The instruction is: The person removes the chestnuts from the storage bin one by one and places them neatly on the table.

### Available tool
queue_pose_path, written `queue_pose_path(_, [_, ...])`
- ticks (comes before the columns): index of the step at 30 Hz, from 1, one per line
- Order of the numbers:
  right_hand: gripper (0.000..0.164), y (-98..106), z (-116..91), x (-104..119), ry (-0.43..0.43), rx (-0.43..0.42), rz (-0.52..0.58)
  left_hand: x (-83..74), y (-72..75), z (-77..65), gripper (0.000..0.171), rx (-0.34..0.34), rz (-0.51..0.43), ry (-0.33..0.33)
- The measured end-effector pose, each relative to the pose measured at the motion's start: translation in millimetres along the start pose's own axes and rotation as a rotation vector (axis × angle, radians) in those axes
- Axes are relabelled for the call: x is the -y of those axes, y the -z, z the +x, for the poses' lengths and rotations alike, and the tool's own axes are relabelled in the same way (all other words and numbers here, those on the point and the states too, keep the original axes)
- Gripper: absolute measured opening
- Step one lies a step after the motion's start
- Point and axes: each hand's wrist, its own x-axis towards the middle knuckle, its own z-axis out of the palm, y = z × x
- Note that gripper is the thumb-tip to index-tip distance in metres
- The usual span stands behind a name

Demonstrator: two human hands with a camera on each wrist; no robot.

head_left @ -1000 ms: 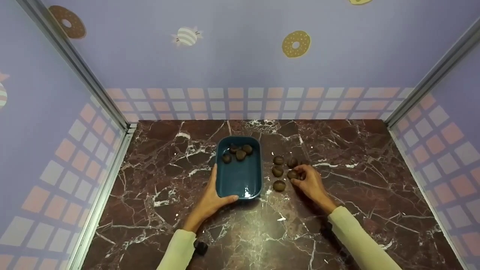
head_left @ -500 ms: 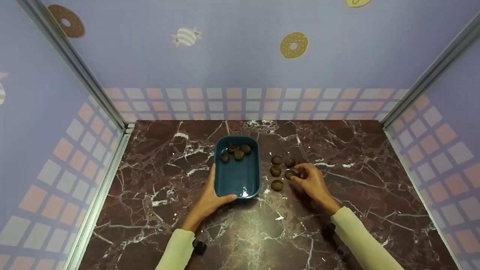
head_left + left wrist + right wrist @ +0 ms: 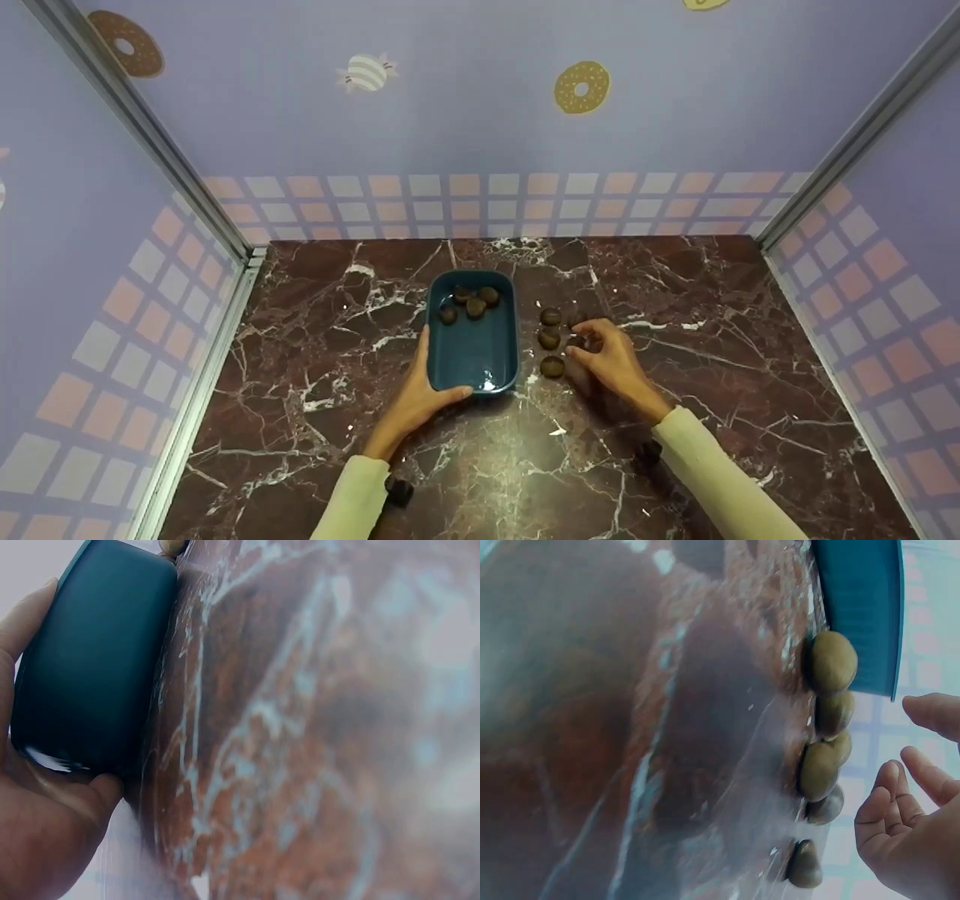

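Note:
In the head view, a deep teal rectangular dish (image 3: 472, 352) stands on the marble surface with several brown chestnuts (image 3: 475, 307) at its far end. My left hand (image 3: 420, 397) holds its near left corner, fingers along the side and thumb at the front rim. Right of the dish are loose chestnuts (image 3: 552, 367), some partly hidden beneath my right hand (image 3: 615, 364). That hand hovers over them, thumb and forefinger spread with nothing between, as the right wrist view shows. There a chestnut (image 3: 832, 662) sits nearest the dish (image 3: 861, 607), the others lined up behind.
Dark red marble (image 3: 337, 420) with white veins forms the work surface. Lilac walls (image 3: 480, 135) with pink and white squares close it in at the back and both sides. A black wrist device (image 3: 399, 492) sits at my left cuff.
My right thumb and forefinger, earlier at a chestnut in the right column, have come away from it and spread, the hand shifting slightly left. My left hand and the dish have stayed put.

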Motion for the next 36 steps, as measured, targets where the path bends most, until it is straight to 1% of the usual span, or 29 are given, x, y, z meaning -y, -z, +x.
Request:
queue_pose_path(6, [0.031, -9.0, 7.8, 11.0, 0.026, 0.023, 0.024, 1.4, 0.6, 0.6, 0.131, -0.003, 0.010, -0.004])
queue_pose_path(11, [0.033, -18.4, 17.7, 23.5, 0.045, 0.068, 0.055, 1.8, 0.6, 0.9, 0.131, -0.007, 0.011, -0.011])
queue_pose_path(15, [0.032, -24.6, 25.2, 31.3, 0.040, 0.107, 0.050, 0.7, -0.3, 1.5, 0.131, 0.003, -0.008, 0.001])
queue_pose_path(18, [0.030, -29.5, 29.6, 37.0, 0.038, 0.118, 0.058, 0.3, -0.6, 1.4, 0.132, 0.012, -0.017, 0.008])
queue_pose_path(21, [0.029, -35.1, 34.1, 43.7, 0.056, 0.124, 0.070, 0.7, -0.2, 0.8, 0.132, 0.006, -0.003, 0.010])
queue_pose_path(27, [0.032, -49.2, 44.3, 53.9, 0.097, 0.151, 0.061, 2.7, -0.1, 0.3, 0.132, -0.005, -0.008, 0.003])
queue_pose_path(31, [0.032, -59.4, 47.9, 59.5, 0.109, 0.182, 0.071, 2.9, -0.1, 0.5, 0.132, -0.003, -0.018, -0.006])
queue_pose_path(36, [0.032, -71.8, 51.5, 67.0, 0.136, 0.212, 0.030, 2.1, -0.2, 0.8, 0.132, 0.000, -0.019, -0.009])
